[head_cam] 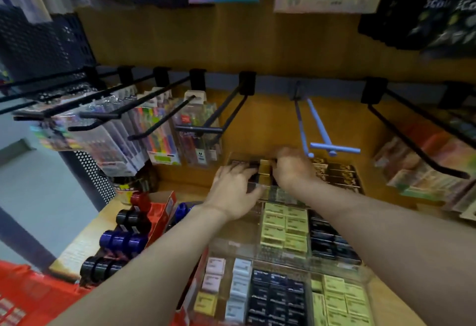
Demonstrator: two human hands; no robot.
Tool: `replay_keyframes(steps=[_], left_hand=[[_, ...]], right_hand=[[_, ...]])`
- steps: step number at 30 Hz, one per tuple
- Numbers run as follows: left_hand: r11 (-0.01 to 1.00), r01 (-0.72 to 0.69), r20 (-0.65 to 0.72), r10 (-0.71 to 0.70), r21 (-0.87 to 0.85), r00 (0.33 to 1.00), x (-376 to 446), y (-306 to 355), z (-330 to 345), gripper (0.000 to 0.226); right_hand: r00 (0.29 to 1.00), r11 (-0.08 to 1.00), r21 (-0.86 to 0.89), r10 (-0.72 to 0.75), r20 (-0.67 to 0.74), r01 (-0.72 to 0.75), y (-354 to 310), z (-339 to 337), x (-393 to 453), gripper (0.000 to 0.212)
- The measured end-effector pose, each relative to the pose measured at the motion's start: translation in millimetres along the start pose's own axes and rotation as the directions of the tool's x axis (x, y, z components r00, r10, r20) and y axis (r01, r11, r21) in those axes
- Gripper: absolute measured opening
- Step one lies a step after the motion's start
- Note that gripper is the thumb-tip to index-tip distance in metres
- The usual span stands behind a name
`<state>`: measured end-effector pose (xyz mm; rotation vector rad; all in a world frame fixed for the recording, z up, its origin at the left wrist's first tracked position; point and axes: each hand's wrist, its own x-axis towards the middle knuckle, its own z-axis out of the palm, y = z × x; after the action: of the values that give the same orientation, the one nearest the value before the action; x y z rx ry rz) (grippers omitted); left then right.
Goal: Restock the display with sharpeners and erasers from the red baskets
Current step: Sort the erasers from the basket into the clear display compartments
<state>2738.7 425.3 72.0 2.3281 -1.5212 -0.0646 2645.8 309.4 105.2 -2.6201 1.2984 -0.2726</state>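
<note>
A: Forearms fill the near edge, both reaching over the clear tiered display (257, 256) of boxed erasers (284, 230).

B: Red basket (28, 297) sits low left, beside the barrel sharpeners (121, 240).

A: Risk: motion blur suggests haste; a nudge at the back row could tip the dark packs (334, 173) out of line.

B: Left hand (235, 191) lies flat, fingers spread over that row. Right hand (292, 168) curls down on a tan pack (265, 167); an actual pinch, cannot tell.
</note>
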Motion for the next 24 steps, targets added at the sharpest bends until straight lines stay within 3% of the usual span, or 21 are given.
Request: replay_keyframes(steps=[5,8,10,13,14,15,16,17,18,19,21,23,24], left_hand=[[0.994,0.046,0.043,-0.042,-0.101,0.998,1,3,-5,0.054],[0.992,0.056,0.055,-0.05,-0.11,0.997,2,3,-9,0.052],[0.987,0.068,0.038,-0.063,-0.147,0.997,6,4,-12,0.052],[0.998,0.046,0.112,-0.041,-0.038,0.993,16,13,-15,0.061],[0.999,0.049,0.16,-0.048,-0.002,0.986,20,14,-16,0.064],[0.997,0.073,0.206,-0.072,0.002,0.976,24,16,-18,0.068],[0.994,0.106,0.245,-0.101,-0.006,0.964,26,18,-19,0.07],[0.992,0.127,0.274,-0.121,-0.005,0.954,26,19,-21,0.07],[0.991,0.13,0.29,-0.127,0.012,0.948,24,20,-23,0.068],[0.993,0.114,0.286,-0.12,0.039,0.951,20,22,-25,0.065],[0.998,0.061,0.164,-0.061,0.009,0.984,5,34,-30,0.057],[0.983,0.04,-0.022,-0.044,-0.178,0.999,-24,57,-31,0.045],[0.95,0.051,-0.051,-0.07,-0.308,0.996,-44,69,-30,0.034]], right_hand=[[0.974,0.926,-0.31,-0.181,0.139,0.216,4,-12,-12,0.037],[0.97,0.911,-0.338,-0.196,0.145,0.235,2,-15,-15,0.031],[0.976,0.95,-0.231,-0.188,0.109,0.209,2,-18,-19,0.032],[0.995,0.972,0.232,-0.059,0.078,0.039,9,-30,-30,0.036],[0.993,0.895,0.444,-0.008,0.119,-0.046,14,-34,-36,0.025],[0.978,0.735,0.657,0.042,0.204,-0.169,21,-39,-44,0.014],[0.948,0.505,0.811,0.05,0.315,-0.296,31,-43,-54,0.015],[0.913,0.269,0.877,0.016,0.408,-0.397,42,-48,-66,0.024],[0.895,0.129,0.889,-0.026,0.445,-0.439,55,-52,-77,0.035],[0.892,0.114,0.888,-0.026,0.451,-0.446,66,-56,-88,0.045],[0.908,0.238,0.885,-0.033,0.418,-0.399,85,-59,-111,0.056],[0.911,0.369,0.846,0.005,0.413,-0.386,99,-60,-135,0.055],[0.91,0.397,0.833,0.016,0.414,-0.386,102,-60,-147,0.053]])
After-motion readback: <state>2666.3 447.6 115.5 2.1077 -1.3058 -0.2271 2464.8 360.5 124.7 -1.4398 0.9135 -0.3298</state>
